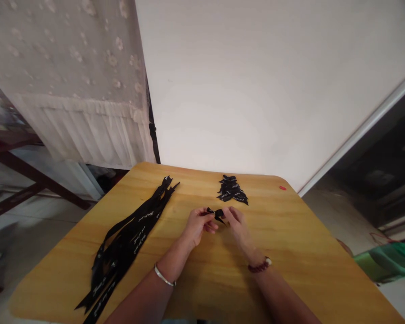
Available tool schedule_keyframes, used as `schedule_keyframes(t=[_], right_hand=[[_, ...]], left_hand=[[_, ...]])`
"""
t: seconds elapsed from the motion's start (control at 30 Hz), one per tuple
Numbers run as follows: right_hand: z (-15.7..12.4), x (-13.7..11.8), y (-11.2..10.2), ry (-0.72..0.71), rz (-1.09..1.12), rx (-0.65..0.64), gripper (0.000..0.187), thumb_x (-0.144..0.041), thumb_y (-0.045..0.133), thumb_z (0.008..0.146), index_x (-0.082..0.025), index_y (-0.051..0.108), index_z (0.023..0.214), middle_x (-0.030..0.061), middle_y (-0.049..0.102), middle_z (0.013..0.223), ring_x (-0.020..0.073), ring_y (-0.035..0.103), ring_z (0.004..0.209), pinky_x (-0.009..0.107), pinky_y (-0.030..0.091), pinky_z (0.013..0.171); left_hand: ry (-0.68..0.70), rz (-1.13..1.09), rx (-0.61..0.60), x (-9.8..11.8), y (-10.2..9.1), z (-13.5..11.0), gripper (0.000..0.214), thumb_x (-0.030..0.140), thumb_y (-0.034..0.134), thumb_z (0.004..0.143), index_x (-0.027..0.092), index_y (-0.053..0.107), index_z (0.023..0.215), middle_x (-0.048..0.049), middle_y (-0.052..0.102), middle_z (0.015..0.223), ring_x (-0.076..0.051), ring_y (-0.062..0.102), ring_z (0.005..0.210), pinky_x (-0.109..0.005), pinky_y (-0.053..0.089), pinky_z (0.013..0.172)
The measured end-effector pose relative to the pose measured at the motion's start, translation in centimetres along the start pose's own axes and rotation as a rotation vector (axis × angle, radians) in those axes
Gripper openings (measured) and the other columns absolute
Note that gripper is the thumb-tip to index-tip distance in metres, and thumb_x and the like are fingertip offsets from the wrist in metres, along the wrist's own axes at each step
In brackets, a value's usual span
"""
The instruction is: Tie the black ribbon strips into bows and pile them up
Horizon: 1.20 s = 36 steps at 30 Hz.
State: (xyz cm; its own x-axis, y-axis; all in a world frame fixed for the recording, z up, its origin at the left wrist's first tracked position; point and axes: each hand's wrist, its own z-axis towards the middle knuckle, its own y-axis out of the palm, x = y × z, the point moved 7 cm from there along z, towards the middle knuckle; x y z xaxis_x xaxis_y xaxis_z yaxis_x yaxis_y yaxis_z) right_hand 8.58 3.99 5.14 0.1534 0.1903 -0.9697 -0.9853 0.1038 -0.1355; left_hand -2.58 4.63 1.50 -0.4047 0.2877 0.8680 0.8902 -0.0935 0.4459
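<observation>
Bow [218, 213] sat between left grip [199, 222] and right grip [236, 222], both pinching it over the table [290, 238], its long axis running left to right, one tail [220, 220] pointing near and right.

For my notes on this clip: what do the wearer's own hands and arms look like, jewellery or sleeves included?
Both are ungloved, with no sleeves in view. Above the left hand sits a plain, narrow silver bangle; above the right hand, a dark red, braided-looking bracelet with a pale piece, perhaps a bead.
</observation>
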Motion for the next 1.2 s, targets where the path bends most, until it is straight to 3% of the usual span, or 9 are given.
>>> schedule_keyframes(t=[0.27,0.4,0.53,0.67,0.83,0.97,1.07,1.2], right_hand=[[0.1,-0.2,0.8,0.023,-0.004,-0.125,0.016,-0.031,0.056,0.064,-0.016,0.053,0.06,-0.0031,0.05,0.055,0.0113,0.045,0.054,0.023,0.035,0.052],[0.2,0.6,0.0,0.119,0.094,-0.046,0.016,-0.032,0.055,0.064,-0.017,0.053,0.058,-0.0046,0.047,0.049,0.0096,0.041,0.047,0.022,0.032,0.045],[0.6,0.8,-0.9,0.109,0.144,0.021,0.017,-0.035,0.056,0.063,-0.018,0.053,0.059,-0.0045,0.047,0.049,0.0095,0.04,0.045,0.022,0.03,0.043],[1.0,-0.3,-1.1,-0.004,0.091,-0.036,0.016,-0.035,0.057,0.064,-0.019,0.055,0.067,-0.0021,0.052,0.058,0.0126,0.045,0.053,0.024,0.035,0.05],[0.9,-1.8,-0.8,-0.127,0.058,-0.187,0.011,-0.031,0.055,0.068,-0.02,0.056,0.071,0.0007,0.055,0.074,0.0159,0.05,0.072,0.027,0.039,0.065],[0.6,-2.3,-0.4,-0.122,0.06,-0.306,0.008,-0.028,0.053,0.07,-0.021,0.055,0.07,0.0011,0.054,0.079,0.0162,0.049,0.079,0.026,0.038,0.068],[0.6,-2.3,-0.3,-0.091,0.06,-0.331,0.007,-0.027,0.052,0.071,-0.021,0.055,0.073,0.0018,0.055,0.082,0.0167,0.049,0.081,0.027,0.038,0.07],[0.7,-1.7,-0.5,-0.055,0.076,-0.29,0.008,-0.027,0.052,0.071,-0.019,0.054,0.073,0.0013,0.056,0.074,0.0157,0.05,0.073,0.026,0.038,0.067]], left_hand=[[-0.018,0.085,-0.058,-0.2,0.3,-0.1,0.021,0.025,0.062,0.056,0.013,0.049,0.067,0.0026,0.053,0.049,-0.01,0.051,0.032,-0.017,0.036,0.027],[-0.028,0.119,-0.08,0.3,0.4,-0.4,0.034,0.029,0.062,0.057,0.015,0.05,0.086,-0.0045,0.061,0.076,-0.009,0.052,0.034,-0.019,0.04,0.03],[-0.026,0.06,0.022,1.1,-0.8,-0.4,0.045,0.037,0.059,0.061,0.017,0.046,0.099,-0.0096,0.056,0.099,-0.007,0.053,0.038,-0.02,0.04,0.032],[-0.1,-0.052,0.124,1.1,-2.5,0.0,0.043,0.049,0.045,0.068,0.015,0.049,0.093,-0.0092,0.059,0.09,-0.006,0.049,0.033,-0.018,0.034,0.028],[-0.328,-0.026,-0.11,0.2,-1.7,-0.2,0.051,0.056,0.035,0.069,0.01,0.056,0.077,-0.0073,0.063,0.06,-0.006,0.043,0.026,-0.016,0.022,0.022],[-0.493,-0.027,-0.285,-0.8,-0.6,-1.1,0.048,0.051,0.043,0.068,0.006,0.059,0.069,-0.0067,0.06,0.05,-0.006,0.044,0.026,-0.014,0.018,0.022],[-0.487,-0.067,-0.332,-1.0,-0.2,-1.5,0.035,0.041,0.051,0.068,0.007,0.059,0.066,-0.0042,0.059,0.048,-0.004,0.044,0.027,-0.013,0.019,0.023],[-0.365,-0.04,-0.305,-0.6,-0.1,-1.3,0.016,0.025,0.061,0.061,0.01,0.056,0.063,0.0007,0.057,0.048,-0.002,0.044,0.029,-0.012,0.022,0.025]])
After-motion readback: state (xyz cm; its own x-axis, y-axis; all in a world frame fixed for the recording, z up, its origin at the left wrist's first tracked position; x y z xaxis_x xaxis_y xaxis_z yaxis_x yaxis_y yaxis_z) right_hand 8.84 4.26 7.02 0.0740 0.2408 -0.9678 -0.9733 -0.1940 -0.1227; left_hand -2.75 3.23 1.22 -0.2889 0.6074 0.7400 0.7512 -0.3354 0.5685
